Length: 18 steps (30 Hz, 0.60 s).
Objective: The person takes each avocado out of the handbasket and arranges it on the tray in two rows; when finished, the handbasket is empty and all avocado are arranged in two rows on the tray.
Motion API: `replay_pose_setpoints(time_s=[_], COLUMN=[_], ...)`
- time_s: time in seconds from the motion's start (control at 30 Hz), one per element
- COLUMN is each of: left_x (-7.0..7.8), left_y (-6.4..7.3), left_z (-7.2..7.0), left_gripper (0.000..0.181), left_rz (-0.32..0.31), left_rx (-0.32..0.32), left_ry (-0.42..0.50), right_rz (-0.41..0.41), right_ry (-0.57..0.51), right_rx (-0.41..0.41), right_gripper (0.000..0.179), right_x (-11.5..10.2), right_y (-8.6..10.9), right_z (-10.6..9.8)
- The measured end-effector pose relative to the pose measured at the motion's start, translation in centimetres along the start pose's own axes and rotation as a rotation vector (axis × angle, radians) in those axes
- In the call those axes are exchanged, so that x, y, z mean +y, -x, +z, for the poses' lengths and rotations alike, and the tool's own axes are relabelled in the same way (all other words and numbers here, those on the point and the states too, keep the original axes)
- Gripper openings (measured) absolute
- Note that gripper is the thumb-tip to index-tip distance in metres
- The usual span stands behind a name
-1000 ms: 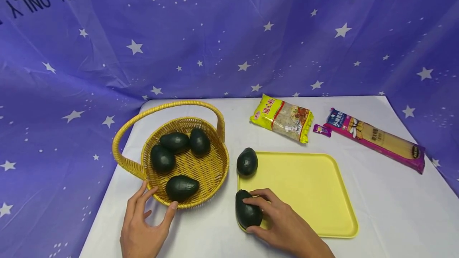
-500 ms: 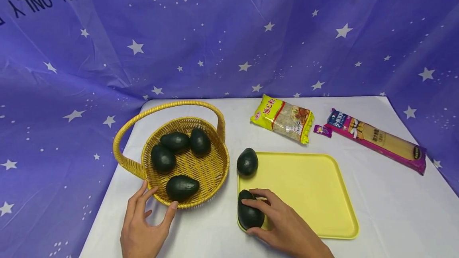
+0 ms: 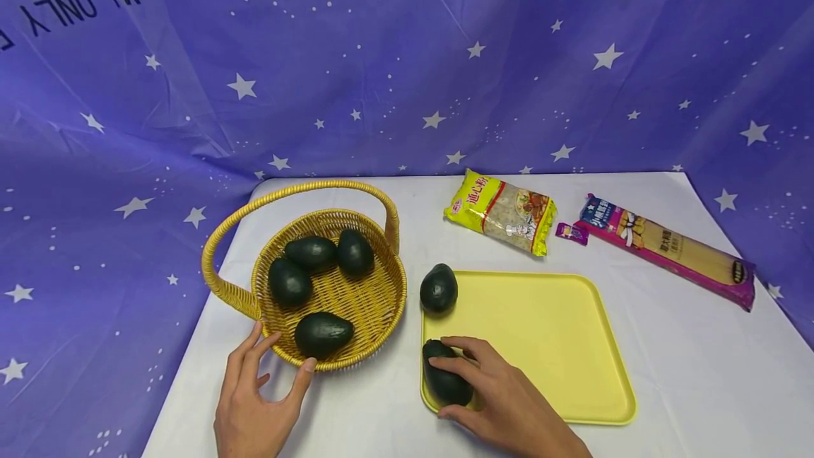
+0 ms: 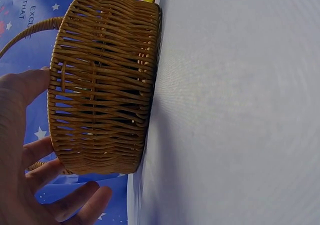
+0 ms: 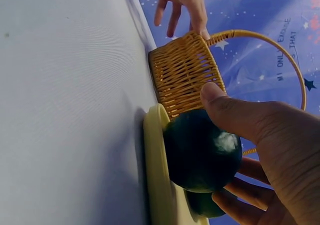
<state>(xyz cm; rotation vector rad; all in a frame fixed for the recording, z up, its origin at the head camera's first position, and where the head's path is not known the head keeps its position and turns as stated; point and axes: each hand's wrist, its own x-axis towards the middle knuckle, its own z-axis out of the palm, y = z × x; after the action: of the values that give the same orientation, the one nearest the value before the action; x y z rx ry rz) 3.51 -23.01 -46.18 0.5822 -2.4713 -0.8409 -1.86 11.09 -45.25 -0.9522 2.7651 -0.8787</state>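
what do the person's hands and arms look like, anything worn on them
The left hand and the right hand are bare, with slender fingers. No glove, ring or sleeve shows on either, and no markings or cables can be made out. The arms are mostly out of frame.

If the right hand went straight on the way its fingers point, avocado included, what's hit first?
Kept low, the avocado in the right hand would probably meet the yellow tray first, at its left rim; the gap there, if any, is hard to judge. Past that, the wicker basket is next.
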Motion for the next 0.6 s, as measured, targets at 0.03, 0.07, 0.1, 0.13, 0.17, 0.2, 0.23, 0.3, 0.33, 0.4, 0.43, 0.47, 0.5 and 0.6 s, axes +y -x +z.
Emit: replay_pose_setpoints(time_s=[0.03,0.07,0.1,0.13,0.17,0.2,0.23,0.3,0.33,0.4,0.43,0.47,0.5,0.6], left_x=[0.0,0.0,-0.1,-0.1,-0.1,-0.1,-0.1,-0.1,-0.1,-0.1,-0.1,-0.1,-0.1,-0.1], left_y=[0.0,0.0,0.0,0.0,0.0,0.0,0.0,0.0,0.0,0.0,0.0,0.0,0.0,0.0], left_z=[0.0,0.0,0.1,0.1,0.1,0.1,0.1,0.0,0.0,0.0,0.0,0.0,0.0,0.1], left_gripper=[0.065,0.065,0.065,0.065,0.065,0.065,0.065,0.065,0.065,0.065,0.065,0.065,0.065,0.064], left_rz=[0.001,0.002,0.003,0.004,0.003,0.005,0.005,0.004,0.004,0.005,0.006,0.006,0.007,0.01], left_rx=[0.001,0.001,0.002,0.002,0.001,0.002,0.001,0.0,-0.001,0.001,0.002,0.003,0.005,0.008], left_ry=[0.0,0.0,0.0,0.0,0.0,0.0,0.0,-0.002,-0.004,-0.003,-0.002,0.0,0.003,0.017], right_rz=[-0.005,-0.009,-0.014,-0.019,-0.022,-0.028,-0.033,-0.046,-0.06,-0.105,-0.132,-0.162,-0.195,-0.271], right_ry=[0.004,0.007,0.011,0.013,0.012,0.012,0.012,0.012,0.012,0.021,0.03,0.038,0.048,0.074], right_rx=[0.006,0.014,0.02,0.024,0.026,0.029,0.03,0.034,0.041,0.068,0.085,0.106,0.129,0.178], right_gripper=[0.059,0.059,0.059,0.06,0.061,0.062,0.062,0.063,0.063,0.063,0.062,0.062,0.061,0.056], right_x=[0.0,0.0,0.0,0.0,-0.1,-0.1,-0.1,-0.1,-0.1,0.0,0.0,0.1,0.1,0.3], right_y=[0.0,0.0,0.0,0.0,-0.1,-0.1,-0.2,-0.3,-0.4,-0.7,-0.8,-0.9,-1.0,-1.4], right_z=[0.0,0.0,0.0,-0.1,-0.2,-0.2,-0.3,-0.5,-0.6,-0.8,-0.9,-1.0,-1.1,-1.4])
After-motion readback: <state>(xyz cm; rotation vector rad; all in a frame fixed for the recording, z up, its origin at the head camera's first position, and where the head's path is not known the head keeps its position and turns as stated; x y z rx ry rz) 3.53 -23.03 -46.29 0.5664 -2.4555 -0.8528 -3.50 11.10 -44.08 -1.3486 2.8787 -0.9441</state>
